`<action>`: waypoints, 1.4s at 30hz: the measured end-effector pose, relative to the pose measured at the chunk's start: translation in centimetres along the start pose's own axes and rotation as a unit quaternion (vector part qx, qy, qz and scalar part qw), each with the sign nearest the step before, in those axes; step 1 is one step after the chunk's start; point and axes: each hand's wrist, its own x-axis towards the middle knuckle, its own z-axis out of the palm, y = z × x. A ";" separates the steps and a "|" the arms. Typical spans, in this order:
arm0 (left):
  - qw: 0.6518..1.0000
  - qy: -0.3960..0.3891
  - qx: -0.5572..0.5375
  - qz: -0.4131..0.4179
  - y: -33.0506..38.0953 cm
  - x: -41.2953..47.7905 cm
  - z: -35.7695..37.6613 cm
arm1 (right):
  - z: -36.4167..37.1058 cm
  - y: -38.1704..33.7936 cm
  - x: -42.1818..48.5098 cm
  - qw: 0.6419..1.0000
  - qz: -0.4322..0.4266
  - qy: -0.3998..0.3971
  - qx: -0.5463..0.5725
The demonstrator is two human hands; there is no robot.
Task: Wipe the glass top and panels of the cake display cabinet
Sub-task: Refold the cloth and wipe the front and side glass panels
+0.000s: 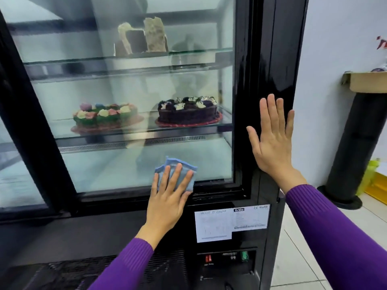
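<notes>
Blue cleaning cloth (175, 174), folded, pressed flat against the lower right corner of the glass panel (129, 97) by your left hand (167, 197); fingers spread and extended over the fabric, pinning it to the pane rather than gripping it, which suits a sliding wipe. Cloth position: just above the bottom door rail, near the black frame (272, 59) on the right. Your right hand (272, 139): open, palm flat on that black frame, fingers straight and apart, holding nothing; likely placed there to brace your body or steady the cabinet while the other hand rubs. Contents behind the glass, not to be touched: flower-decorated cake (104, 115) on the middle shelf, left; chocolate cake (188, 111) on a red board, same shelf, right; cut cake slices (142, 36) on the upper shelf. Fixtures below the pane: white rating label (230, 222), switch panel (226, 258), ventilation grille (104, 268). Progress, judged only: wiping is at the bottom edge of this panel; the glass top is out of view, and its condition cannot be told. Sleeves: purple knit, both arms.
</notes>
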 end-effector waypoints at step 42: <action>0.639 0.109 -0.505 -0.570 13.1 9.2 -11.4 | -3.7 6.2 1.9 0.843 -0.056 0.066 0.531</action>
